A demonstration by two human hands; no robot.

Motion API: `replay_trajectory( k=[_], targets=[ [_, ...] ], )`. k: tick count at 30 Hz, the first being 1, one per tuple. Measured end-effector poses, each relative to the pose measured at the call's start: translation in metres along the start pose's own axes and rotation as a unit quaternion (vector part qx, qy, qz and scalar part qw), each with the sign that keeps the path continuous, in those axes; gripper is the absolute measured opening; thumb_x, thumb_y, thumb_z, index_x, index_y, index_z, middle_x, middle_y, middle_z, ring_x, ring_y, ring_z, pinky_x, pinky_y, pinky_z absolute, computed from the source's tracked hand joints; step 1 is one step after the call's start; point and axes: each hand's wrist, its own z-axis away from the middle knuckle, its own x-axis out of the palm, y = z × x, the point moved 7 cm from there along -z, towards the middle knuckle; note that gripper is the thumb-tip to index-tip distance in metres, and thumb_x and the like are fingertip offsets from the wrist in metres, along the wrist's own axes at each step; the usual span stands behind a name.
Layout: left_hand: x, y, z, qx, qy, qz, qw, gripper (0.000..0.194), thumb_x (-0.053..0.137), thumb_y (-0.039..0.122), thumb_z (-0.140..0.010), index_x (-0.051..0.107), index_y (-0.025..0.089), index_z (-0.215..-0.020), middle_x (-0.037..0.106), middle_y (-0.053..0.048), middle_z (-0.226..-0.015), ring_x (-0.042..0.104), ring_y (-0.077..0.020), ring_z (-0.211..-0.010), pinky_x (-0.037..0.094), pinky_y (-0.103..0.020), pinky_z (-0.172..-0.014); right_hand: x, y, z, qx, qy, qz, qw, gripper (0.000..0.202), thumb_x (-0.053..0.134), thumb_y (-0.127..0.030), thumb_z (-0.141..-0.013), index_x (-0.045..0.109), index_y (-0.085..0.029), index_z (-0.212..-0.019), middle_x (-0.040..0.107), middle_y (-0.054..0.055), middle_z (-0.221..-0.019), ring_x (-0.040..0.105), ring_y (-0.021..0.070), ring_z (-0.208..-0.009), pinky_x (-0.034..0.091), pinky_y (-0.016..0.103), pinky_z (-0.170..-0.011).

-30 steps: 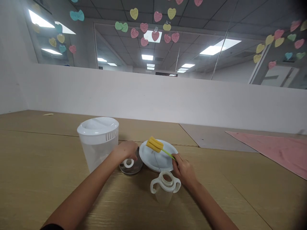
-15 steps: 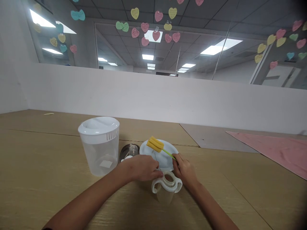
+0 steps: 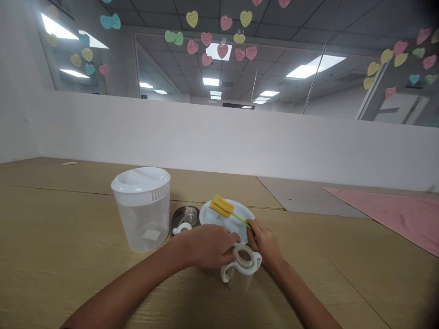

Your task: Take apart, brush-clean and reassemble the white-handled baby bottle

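Note:
My right hand (image 3: 263, 242) is closed around the thin green handle of a sponge bottle brush (image 3: 222, 206). Its yellow sponge head points up and left, over a white plate (image 3: 245, 211). My left hand (image 3: 217, 246) grips the near-left side of a clear baby bottle (image 3: 242, 278) at the neck, with some fingers hidden. The bottle has a white two-handled collar and an uncapped mouth. Left of this hand, a small dark round dish (image 3: 175, 219) holds a clear nipple-like piece (image 3: 190, 214) and a white ring-shaped part (image 3: 182, 228), partly covered by my wrist.
A tall translucent container (image 3: 142, 224) with a white lid stands at the left. On the right lies a pink cloth (image 3: 387, 212) over the wooden table (image 3: 318, 274). A white wall (image 3: 206, 137) with windows above closes off the back.
My left hand has shifted slightly right and reaches further onto the bottle's neck. The bottle has turned and moved a little right. My right hand and the brush stay nearly still.

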Motion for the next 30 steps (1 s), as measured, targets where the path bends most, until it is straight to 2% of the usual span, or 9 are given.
replay_trajectory(
  k=[4, 8, 11, 15, 19, 26, 30],
  targets=[
    [0.001, 0.006, 0.001, 0.037, -0.008, 0.030, 0.999, 0.028, 0.039, 0.035, -0.087, 0.051, 0.020, -0.107, 0.064, -0.007, -0.100, 0.062, -0.0222, -0.088, 0.043, -0.029, -0.068, -0.001, -0.001, -0.001, -0.004, 0.008, 0.002, 1.000, 0.022, 0.033, -0.018, -0.086, 0.055, -0.016, -0.091, 0.059, 0.003, -0.072, 0.053, 0.0118, -0.055, 0.034, 0.023, -0.049],
    [0.007, 0.009, -0.004, 0.027, -0.010, 0.052, 0.998, 0.042, 0.051, 0.050, -0.078, 0.049, 0.022, -0.109, 0.063, -0.006, -0.102, 0.062, -0.0236, -0.088, 0.043, -0.028, -0.066, -0.003, -0.003, -0.002, -0.007, 0.009, 0.011, 1.000, 0.022, 0.033, -0.017, -0.086, 0.054, -0.016, -0.089, 0.060, 0.003, -0.072, 0.053, 0.0119, -0.054, 0.033, 0.023, -0.048],
    [0.016, 0.010, -0.012, 0.007, -0.004, 0.057, 0.998, 0.052, 0.052, 0.060, -0.073, 0.049, 0.022, -0.109, 0.062, -0.005, -0.101, 0.062, -0.0242, -0.087, 0.043, -0.028, -0.063, -0.004, -0.003, -0.002, -0.010, 0.015, 0.017, 1.000, 0.022, 0.033, -0.017, -0.085, 0.054, -0.016, -0.088, 0.060, 0.003, -0.071, 0.053, 0.0122, -0.054, 0.032, 0.023, -0.048],
    [0.029, 0.014, -0.024, 0.019, 0.009, 0.024, 0.999, 0.052, 0.055, 0.056, -0.073, 0.047, 0.020, -0.110, 0.061, -0.007, -0.103, 0.062, -0.0235, -0.084, 0.043, -0.027, -0.060, -0.004, -0.003, -0.002, -0.019, 0.026, 0.018, 0.999, 0.022, 0.033, -0.017, -0.085, 0.054, -0.015, -0.087, 0.060, 0.003, -0.071, 0.051, 0.0118, -0.051, 0.032, 0.023, -0.048],
    [0.034, 0.018, -0.029, 0.046, 0.026, 0.009, 0.999, 0.052, 0.058, 0.055, -0.072, 0.049, 0.018, -0.106, 0.063, -0.008, -0.099, 0.063, -0.0242, -0.080, 0.044, -0.028, -0.058, -0.003, -0.002, -0.002, -0.013, 0.013, 0.007, 1.000, 0.022, 0.033, -0.018, -0.087, 0.054, -0.015, -0.089, 0.060, 0.003, -0.073, 0.053, 0.0122, -0.052, 0.033, 0.024, -0.049],
    [0.032, 0.021, -0.028, 0.057, 0.041, 0.001, 0.998, 0.053, 0.061, 0.055, -0.069, 0.050, 0.018, -0.105, 0.064, -0.007, -0.094, 0.063, -0.0245, -0.076, 0.044, -0.029, -0.056, -0.002, -0.001, -0.001, 0.010, -0.003, 0.007, 1.000, 0.023, 0.032, -0.019, -0.088, 0.054, -0.016, -0.089, 0.060, 0.003, -0.073, 0.051, 0.0113, -0.051, 0.032, 0.024, -0.048],
    [0.019, 0.020, -0.021, 0.064, 0.046, 0.019, 0.997, 0.051, 0.064, 0.052, -0.068, 0.051, 0.021, -0.106, 0.064, -0.004, -0.091, 0.063, -0.0212, -0.078, 0.042, -0.025, -0.059, -0.003, -0.001, -0.001, 0.016, -0.004, 0.000, 1.000, 0.022, 0.033, -0.019, -0.087, 0.055, -0.016, -0.088, 0.060, 0.002, -0.071, 0.052, 0.0114, -0.052, 0.033, 0.023, -0.048]
  ],
)
